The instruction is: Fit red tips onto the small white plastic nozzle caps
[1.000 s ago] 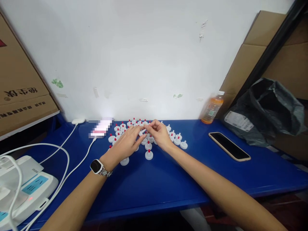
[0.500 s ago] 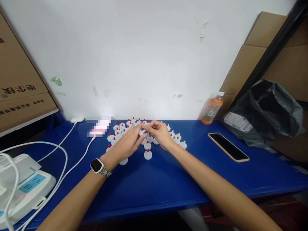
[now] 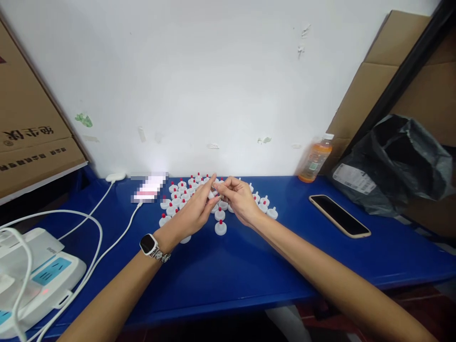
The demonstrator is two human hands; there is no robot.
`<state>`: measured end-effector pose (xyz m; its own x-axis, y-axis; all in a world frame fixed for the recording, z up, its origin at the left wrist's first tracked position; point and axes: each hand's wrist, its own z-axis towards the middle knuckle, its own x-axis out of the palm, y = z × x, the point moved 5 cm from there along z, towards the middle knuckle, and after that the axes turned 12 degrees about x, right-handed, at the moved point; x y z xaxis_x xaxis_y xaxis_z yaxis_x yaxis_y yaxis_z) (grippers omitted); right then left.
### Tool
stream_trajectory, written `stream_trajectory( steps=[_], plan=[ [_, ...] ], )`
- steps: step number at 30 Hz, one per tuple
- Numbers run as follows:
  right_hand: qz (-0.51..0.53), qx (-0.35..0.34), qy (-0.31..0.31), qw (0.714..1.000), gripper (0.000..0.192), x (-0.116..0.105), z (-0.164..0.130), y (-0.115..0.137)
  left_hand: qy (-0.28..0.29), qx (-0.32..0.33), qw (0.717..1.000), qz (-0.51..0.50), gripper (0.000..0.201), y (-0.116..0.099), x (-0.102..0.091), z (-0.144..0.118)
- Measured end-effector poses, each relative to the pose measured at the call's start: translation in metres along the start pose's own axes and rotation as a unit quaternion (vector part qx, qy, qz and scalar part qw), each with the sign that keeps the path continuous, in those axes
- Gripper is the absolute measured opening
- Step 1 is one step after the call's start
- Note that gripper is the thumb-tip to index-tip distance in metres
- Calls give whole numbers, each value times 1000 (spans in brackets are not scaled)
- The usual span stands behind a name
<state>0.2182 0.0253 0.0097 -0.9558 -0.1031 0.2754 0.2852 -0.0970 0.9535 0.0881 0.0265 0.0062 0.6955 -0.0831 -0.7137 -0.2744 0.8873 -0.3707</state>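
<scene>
Several small white caps with red tips (image 3: pixel 220 228) stand in a cluster on the blue table (image 3: pixel 228 270) near the wall. My left hand (image 3: pixel 194 211), with a watch on its wrist, and my right hand (image 3: pixel 238 198) meet above the cluster. Their fingertips pinch one small white piece (image 3: pixel 214 193) between them. The piece is mostly hidden by the fingers.
A phone (image 3: pixel 339 216) lies at the right, with an orange drink bottle (image 3: pixel 315 160) and a black plastic bag (image 3: pixel 395 164) behind it. A white power strip (image 3: pixel 39 280) with white cables (image 3: pixel 89 237) sits at the left. Cardboard boxes (image 3: pixel 28 137) lean at both sides.
Both hands have lifted slightly off the caps. My left fingers now point upward against the right hand's fingertips.
</scene>
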Motion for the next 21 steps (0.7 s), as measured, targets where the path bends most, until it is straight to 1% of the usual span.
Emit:
stream_trajectory(
  steps=[3,5,7,9,11,13,15,17,18,21],
  plan=[
    [13,23,11,1000,41,0,1,-2,1,-8,1000,-2,61,1,2,1],
    [-6,27,12,1000,41,0,6,-2,9,-13,1000,13,63,4,0,2],
    [-64,5,8,998,40,-1,16,1,12,-26,999,46,68,11,-6,2],
    [-161,-35,-5,986,37,-3,33,7,-7,-43,995,85,79,20,-17,2],
    [-280,-69,-26,957,31,-7,53,11,-40,-56,991,116,83,28,-28,0],
    [-398,-69,-38,914,20,-9,75,9,-56,-61,988,132,70,35,-36,-3],
    [-494,-52,-34,867,10,-11,93,3,-51,-63,987,138,53,38,-38,-5],
    [-559,-33,-22,828,6,-12,105,-6,-40,-64,988,134,45,37,-36,-7],
    [-582,-26,-15,813,5,-13,108,-11,-34,-64,989,131,43,36,-35,-7],
    [-616,-17,10,787,7,-15,110,-18,-19,-63,990,122,38,31,-29,-5]
  ],
)
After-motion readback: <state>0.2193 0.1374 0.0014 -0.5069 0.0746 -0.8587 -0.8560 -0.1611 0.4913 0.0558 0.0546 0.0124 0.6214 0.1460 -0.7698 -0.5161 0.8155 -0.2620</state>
